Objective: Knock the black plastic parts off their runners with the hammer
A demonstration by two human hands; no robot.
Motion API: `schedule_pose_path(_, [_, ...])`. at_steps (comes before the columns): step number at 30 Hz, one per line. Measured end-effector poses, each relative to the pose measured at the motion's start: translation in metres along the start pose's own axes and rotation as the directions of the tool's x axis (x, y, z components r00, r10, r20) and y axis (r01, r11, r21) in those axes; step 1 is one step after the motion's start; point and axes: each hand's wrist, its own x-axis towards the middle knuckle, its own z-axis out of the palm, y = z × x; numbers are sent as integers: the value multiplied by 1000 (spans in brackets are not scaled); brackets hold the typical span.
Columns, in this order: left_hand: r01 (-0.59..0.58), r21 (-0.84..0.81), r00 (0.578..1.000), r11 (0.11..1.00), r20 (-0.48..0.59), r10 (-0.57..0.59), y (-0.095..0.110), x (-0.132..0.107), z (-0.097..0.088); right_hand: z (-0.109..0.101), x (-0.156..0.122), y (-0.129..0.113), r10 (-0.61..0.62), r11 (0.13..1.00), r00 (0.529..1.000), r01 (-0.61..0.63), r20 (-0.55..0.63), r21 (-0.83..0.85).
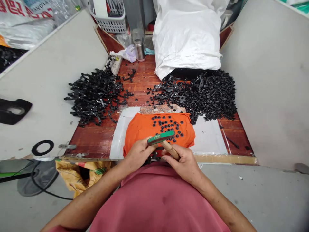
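From my distant seat I read the head view as a clock face centred on the hammer, with 12 straight ahead. The hammer lay in the hands above the near edge of an orange cloth, its green head slanting towards between 2 and 3 and its wooden handle running towards 4 or 5. My right hand, between 4 and 5, had its fingers wrapped around that handle. My left hand, at 8, was at the other end of the head, thumb just below it; I could not tell whether it grasped the metal or only touched it.

Small round black buttons were scattered on the cloth from 12 to 2. Beneath it lay a white sheet, and a speckled slab showed at 12, beyond the cloth. A heap of black strips stood at 10, and a second black heap between 1 and 2, in front of a white sack. A metal flask stood upright past 11, with a grey basket behind it at 11. At 8, below the table edge, was a yellow bag.
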Motion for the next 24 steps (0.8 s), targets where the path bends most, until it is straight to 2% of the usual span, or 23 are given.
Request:
schedule_pose_path(3, [26, -58, 993, 998, 116, -19, -5, -3, 6, -3, -2, 2, 5, 999, 1000, -5, -15, 36])
schedule_pose_path(6, [-8, -108, 991, 994, 129, 22, -6, -3, 3, -10, -3, 5, 8, 999, 996, -5, -93, 32])
schedule_pose_path(8, [-10, -55, 991, 998, 134, 17, -4, 1, -5, -17, -4, 9, 26, 999, 987, -22, -157, 25])
schedule_pose_path(11, [-44, 172, 997, 984, 74, 32, -2, 9, -21, -28, -10, 20, 70, 997, 969, -72, -237, 1])
schedule_pose_path(13, [-72, 354, 997, 932, 2, 76, -1, 14, -31, -35, -18, 30, 110, 992, 958, -122, -264, -28])
schedule_pose_path(15, [-57, 468, 995, 882, -51, 91, 1, 18, -37, -40, -27, 39, 149, 985, 951, -166, -269, -40])
schedule_pose_path(18, [-20, 487, 995, 873, -73, 63, 1, 24, -37, -45, -38, 52, 186, 978, 940, -204, -287, -35])
schedule_pose_path(21, [-7, 484, 998, 875, -46, 33, -3, 33, -30, -45, -44, 65, 214, 970, 928, -239, -306, -46])
schedule_pose_path(24, [11, 498, 997, 867, -67, 25, -9, 42, -23, -45, -45, 76, 236, 962, 925, -267, -299, -65])
